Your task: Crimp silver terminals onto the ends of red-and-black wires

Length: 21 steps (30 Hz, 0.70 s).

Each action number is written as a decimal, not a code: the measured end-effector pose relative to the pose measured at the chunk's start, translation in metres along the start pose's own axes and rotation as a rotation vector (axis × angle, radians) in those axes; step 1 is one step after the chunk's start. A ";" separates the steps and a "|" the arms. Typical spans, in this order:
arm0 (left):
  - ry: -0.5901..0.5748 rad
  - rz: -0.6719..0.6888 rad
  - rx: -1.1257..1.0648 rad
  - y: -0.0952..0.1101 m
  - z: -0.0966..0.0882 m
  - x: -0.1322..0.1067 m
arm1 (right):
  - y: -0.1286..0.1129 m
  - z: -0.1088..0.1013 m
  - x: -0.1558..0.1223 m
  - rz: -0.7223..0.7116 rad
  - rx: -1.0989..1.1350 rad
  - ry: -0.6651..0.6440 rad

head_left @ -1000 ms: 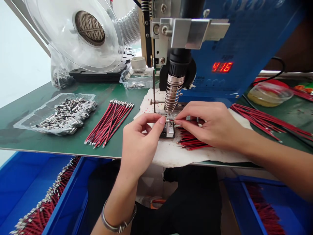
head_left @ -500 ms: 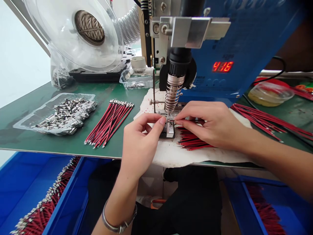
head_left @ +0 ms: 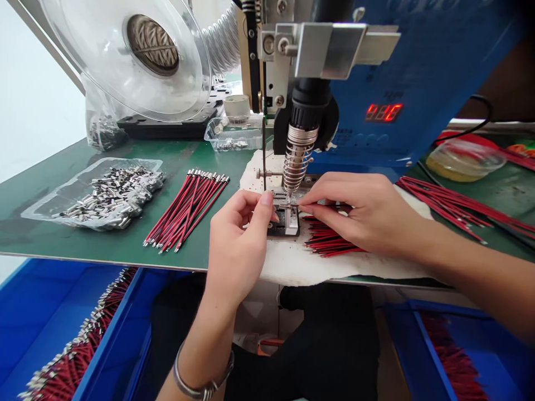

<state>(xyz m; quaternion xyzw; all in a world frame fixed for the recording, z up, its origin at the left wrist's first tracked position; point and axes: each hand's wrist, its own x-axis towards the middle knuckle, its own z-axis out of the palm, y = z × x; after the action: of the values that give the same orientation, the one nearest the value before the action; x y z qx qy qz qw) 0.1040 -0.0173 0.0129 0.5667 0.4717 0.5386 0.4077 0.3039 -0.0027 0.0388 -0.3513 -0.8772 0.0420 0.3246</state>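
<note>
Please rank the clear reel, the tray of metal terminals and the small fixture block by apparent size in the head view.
1. clear reel
2. tray of metal terminals, though nearness may skew this
3. fixture block

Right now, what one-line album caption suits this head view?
Two hands, left hand and right hand, meet at a small fixture beneath a soldering head.

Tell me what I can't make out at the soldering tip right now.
- Head view: the tip under the coil is hidden by both hands' fingers.
- What the left hand pinches is too small to tell.
- The wire in the right hand is mostly covered by it.
- The red display is blurred; digits unreadable.
</note>
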 end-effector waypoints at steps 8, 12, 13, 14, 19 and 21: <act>-0.004 0.012 -0.016 0.000 0.001 0.001 | 0.000 -0.001 0.000 0.003 -0.006 -0.002; -0.003 0.013 -0.014 0.001 0.001 0.001 | 0.001 -0.001 0.000 0.006 -0.002 -0.006; -0.003 0.014 -0.012 0.001 0.001 0.001 | 0.001 -0.001 0.000 0.006 0.000 -0.005; -0.002 0.014 -0.010 0.001 0.000 0.000 | 0.001 -0.001 0.000 0.003 0.001 -0.005; 0.001 0.018 0.000 0.001 0.000 0.000 | 0.000 -0.001 0.001 -0.006 -0.008 0.000; -0.004 0.017 0.009 0.001 -0.001 0.000 | 0.000 -0.001 0.001 -0.007 -0.012 0.004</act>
<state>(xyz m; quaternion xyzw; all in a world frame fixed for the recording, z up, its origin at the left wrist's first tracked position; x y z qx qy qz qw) 0.1036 -0.0177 0.0136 0.5738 0.4682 0.5388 0.4016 0.3037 -0.0027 0.0398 -0.3505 -0.8779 0.0348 0.3244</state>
